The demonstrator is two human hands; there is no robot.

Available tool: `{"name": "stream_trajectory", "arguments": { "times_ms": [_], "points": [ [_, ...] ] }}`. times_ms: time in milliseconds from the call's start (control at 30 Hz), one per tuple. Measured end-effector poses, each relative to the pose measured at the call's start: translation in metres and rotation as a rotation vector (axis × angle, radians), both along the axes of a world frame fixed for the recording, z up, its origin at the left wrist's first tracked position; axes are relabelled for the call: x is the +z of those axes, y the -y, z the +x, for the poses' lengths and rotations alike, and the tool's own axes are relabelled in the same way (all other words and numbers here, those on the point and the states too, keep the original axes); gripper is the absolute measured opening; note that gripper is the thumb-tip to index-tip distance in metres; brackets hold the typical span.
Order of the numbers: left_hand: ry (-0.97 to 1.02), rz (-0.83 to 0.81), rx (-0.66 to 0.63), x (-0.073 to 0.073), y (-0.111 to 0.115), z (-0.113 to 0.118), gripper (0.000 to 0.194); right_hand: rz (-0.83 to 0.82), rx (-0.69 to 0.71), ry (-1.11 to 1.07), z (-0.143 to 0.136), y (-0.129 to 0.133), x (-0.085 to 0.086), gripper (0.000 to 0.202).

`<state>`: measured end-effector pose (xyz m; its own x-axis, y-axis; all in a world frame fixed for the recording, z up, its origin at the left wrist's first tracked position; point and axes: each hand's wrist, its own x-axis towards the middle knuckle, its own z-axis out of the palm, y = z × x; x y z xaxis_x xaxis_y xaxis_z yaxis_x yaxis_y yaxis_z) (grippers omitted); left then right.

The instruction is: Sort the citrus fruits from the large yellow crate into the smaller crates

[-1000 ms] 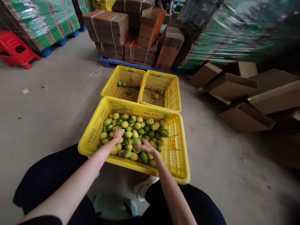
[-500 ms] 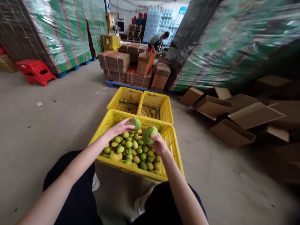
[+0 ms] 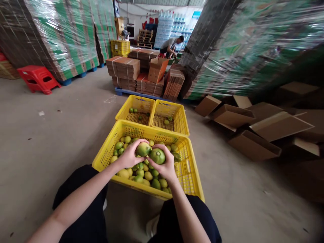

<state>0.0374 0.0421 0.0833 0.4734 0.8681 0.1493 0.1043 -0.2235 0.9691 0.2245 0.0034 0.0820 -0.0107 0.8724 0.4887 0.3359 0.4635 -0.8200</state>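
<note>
My left hand (image 3: 131,155) is closed around a yellow-green lemon (image 3: 143,149). Beside it, my right hand (image 3: 165,165) grips a greener lemon (image 3: 157,156), its round end facing me. The two fruits are side by side, almost touching, above a large yellow crate (image 3: 194,168). Many green and yellow lemons (image 3: 148,176) lie in that crate, partly hidden by my hands. A darker green lemon (image 3: 176,157) shows just right of my right hand.
Two smaller-looking yellow crates (image 3: 135,98) (image 3: 186,121) with a few green fruits stand behind. Flattened cartons (image 3: 126,67) sit on a blue pallet (image 3: 126,92). Open boxes (image 3: 250,143) lie right, a red stool (image 3: 37,79) left. A person (image 3: 169,45) bends over farther back.
Both hands have drawn together and lower over the crate, each with a fruit. The fruits are turned differently, and the left one now shows a yellow side.
</note>
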Motion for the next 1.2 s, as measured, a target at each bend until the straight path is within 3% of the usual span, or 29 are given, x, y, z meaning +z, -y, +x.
{"name": "stream_trajectory", "arguments": {
  "times_ms": [100,200,333,433,567,633,767,900,1000,1067,1133,1200],
  "points": [
    [-0.092,0.164,0.018,-0.003,0.004,-0.004,0.048,0.174,-0.024,0.170,-0.003,0.001,-0.006,0.036],
    [-0.046,0.305,-0.001,-0.009,0.005,-0.009,0.048,0.294,-0.031,0.194,-0.007,0.002,-0.011,0.040],
    [-0.023,0.334,-0.015,-0.008,0.007,-0.013,0.049,0.259,-0.005,0.091,-0.010,0.004,-0.011,0.042],
    [-0.010,0.155,0.001,-0.005,0.010,-0.010,0.046,0.004,-0.013,-0.105,-0.013,0.005,-0.010,0.037],
    [0.093,-0.381,0.083,-0.009,0.013,0.002,0.035,-0.527,-0.079,-0.586,-0.022,0.001,-0.011,0.030],
    [0.122,-0.565,0.124,-0.014,0.012,0.008,0.037,-0.752,-0.047,-0.827,-0.026,-0.002,-0.011,0.029],
    [0.133,-0.697,0.176,-0.021,0.008,0.011,0.054,-1.078,0.046,-1.090,-0.030,-0.007,-0.009,0.024],
    [0.146,-0.707,0.181,-0.025,0.005,0.009,0.055,-1.224,0.094,-1.142,-0.029,-0.010,-0.011,0.025],
    [0.115,-0.720,0.192,-0.028,0.003,0.008,0.051,-1.213,0.100,-1.088,-0.031,-0.012,-0.015,0.026],
    [0.105,-0.624,0.218,-0.028,0.001,0.005,0.045,-1.108,0.094,-0.992,-0.031,-0.012,-0.018,0.029],
    [0.079,-0.351,0.253,-0.025,-0.002,0.000,0.039,-0.877,0.041,-0.802,-0.030,-0.010,-0.020,0.038],
    [0.019,0.009,0.260,-0.020,-0.006,-0.007,0.046,-0.534,-0.082,-0.497,-0.026,-0.009,-0.021,0.046]
  ]
}}
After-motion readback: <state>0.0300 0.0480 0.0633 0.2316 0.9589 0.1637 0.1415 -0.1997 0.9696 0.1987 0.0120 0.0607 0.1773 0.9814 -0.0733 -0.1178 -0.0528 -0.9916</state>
